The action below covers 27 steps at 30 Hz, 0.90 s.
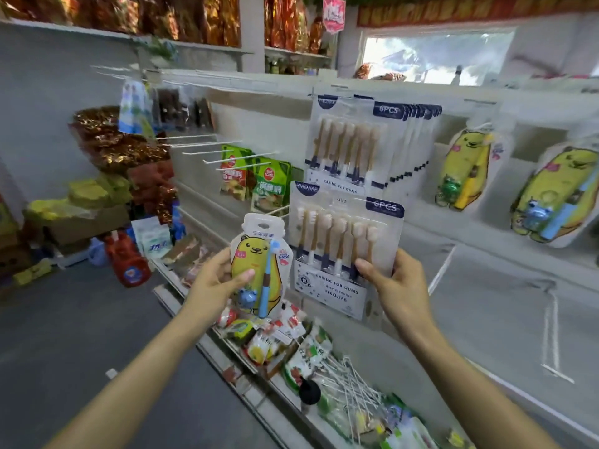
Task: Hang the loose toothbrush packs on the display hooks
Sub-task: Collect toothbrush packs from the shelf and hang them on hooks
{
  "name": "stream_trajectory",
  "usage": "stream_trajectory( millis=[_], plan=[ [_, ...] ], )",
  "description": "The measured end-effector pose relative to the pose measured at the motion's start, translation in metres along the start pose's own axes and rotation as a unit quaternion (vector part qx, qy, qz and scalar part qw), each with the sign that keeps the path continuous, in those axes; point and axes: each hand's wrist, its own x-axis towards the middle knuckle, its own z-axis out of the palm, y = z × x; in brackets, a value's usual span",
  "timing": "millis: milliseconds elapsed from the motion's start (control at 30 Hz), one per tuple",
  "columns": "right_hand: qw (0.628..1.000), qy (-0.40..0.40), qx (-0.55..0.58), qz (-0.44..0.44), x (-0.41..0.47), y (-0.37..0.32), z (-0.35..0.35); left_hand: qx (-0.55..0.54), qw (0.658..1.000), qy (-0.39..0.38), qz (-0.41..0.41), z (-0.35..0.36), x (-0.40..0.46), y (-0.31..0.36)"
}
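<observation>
My left hand [216, 280] grips a yellow bear-shaped child's toothbrush pack [257, 254] by its lower left side, thumb across the front. My right hand [393, 283] holds a six-piece toothbrush pack [343, 241] by its lower right edge, thumb on the front. Both packs are raised in front of the white display wall. Just above the six-piece pack, a row of the same packs [366, 144] hangs on a hook. Two yellow bear packs [466, 170] [557, 196] hang further right. Bare white hooks [227, 153] jut out at the upper left.
Green seasoning pouches [269, 186] hang left of the toothbrush packs. The low shelf [201, 343] below holds small snack packets [259, 338] and a pile of loose white hooks [353, 380]. Boxes, wrapped goods and a red detergent bottle [128, 264] stand on the floor at left.
</observation>
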Motion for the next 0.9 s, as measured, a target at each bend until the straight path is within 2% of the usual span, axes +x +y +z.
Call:
stream_trajectory(
  millis=[367,900],
  plan=[
    [0.993,0.111,0.006,-0.026,0.063,-0.043,0.017,-0.046,0.995,-0.083,-0.021,-0.02,0.052,-0.032],
    [0.991,0.131,-0.003,-0.024,0.142,-0.057,0.047,-0.106,0.989,-0.097,-0.04,-0.032,0.1,-0.062]
  ],
)
